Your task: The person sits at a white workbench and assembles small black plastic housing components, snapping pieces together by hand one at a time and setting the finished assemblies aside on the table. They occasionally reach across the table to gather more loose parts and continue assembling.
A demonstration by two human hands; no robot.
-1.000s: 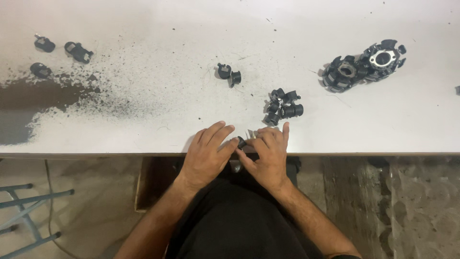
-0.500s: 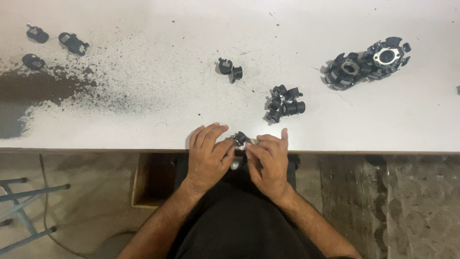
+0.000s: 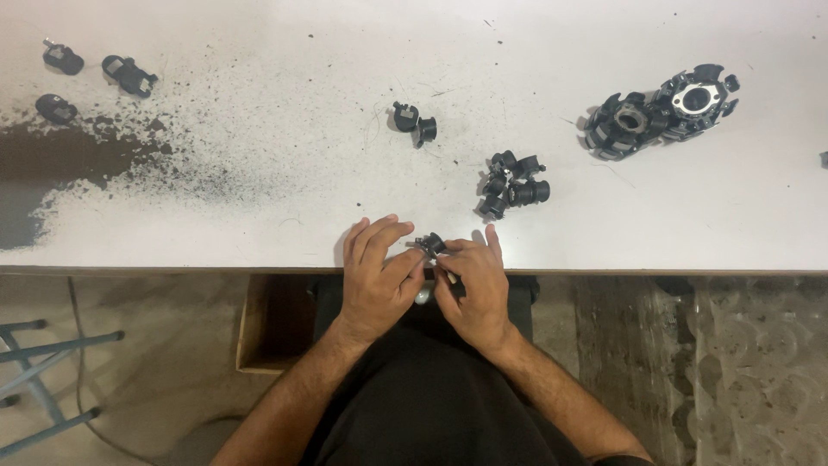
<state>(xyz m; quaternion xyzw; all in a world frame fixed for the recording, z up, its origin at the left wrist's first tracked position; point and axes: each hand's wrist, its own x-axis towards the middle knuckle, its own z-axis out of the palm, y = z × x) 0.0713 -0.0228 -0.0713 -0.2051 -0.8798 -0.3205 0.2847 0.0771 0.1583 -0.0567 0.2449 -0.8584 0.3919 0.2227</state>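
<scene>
Table spans the top of the view, near edge toward the person; left hand and right hand meet at that edge, touching, small part between their fingertips; cluster of small parts just behind and right of the hands; pair of parts farther back, centre; two ring assemblies far right rear, touching each other; three loose parts far left rear; spilled grit on the left of the table; wooden box under the table edge, left of the person's lap; metal frame on the floor, far left.
</scene>
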